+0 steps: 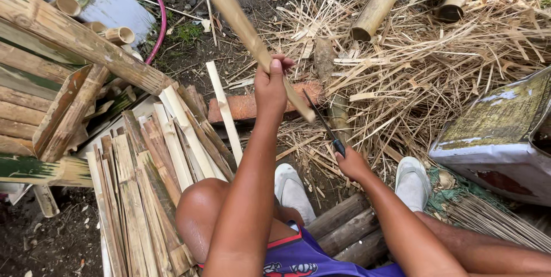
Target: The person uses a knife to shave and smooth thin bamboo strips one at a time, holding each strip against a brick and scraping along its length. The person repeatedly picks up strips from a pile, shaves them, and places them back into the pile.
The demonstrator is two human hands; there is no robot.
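Bamboo strip (247,30) slants from upper left down right in left hand (271,84).

Dirt ground (229,53), bamboo slats (143,185), shavings (436,64)

We are seeing one package only: a large sack or bag (499,133) lying at the right edge, on the straw beside the person's right foot. Its upper face is showing a worn, yellowish-green printed panel, while its lower side is looking white with a red-brown patch. We are finding no signs or screens.
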